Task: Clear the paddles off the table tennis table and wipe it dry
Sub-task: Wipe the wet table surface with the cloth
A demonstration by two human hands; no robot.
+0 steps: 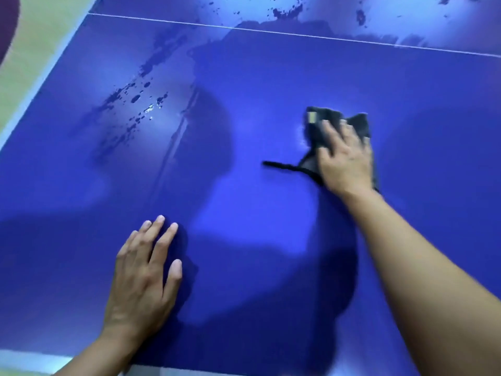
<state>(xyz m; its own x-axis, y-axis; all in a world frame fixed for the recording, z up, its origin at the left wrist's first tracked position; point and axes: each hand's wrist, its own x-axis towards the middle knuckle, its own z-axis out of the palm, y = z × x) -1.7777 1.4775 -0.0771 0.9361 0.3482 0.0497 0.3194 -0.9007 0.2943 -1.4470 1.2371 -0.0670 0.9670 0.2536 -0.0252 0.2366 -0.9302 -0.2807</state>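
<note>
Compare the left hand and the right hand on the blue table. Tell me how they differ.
1. The left hand lies directly on the bare table; the right hand presses on a dark cloth.
2. The left hand sits close to the table's near edge; the right hand reaches farther out across the surface.
Shared: both are palm down, with fingers fairly straight and pointing away from the person.

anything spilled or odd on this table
Yes: water drops lie scattered on the table, left of the cloth, and more splashes sit beyond the white line. Nothing looks damaged.
</note>
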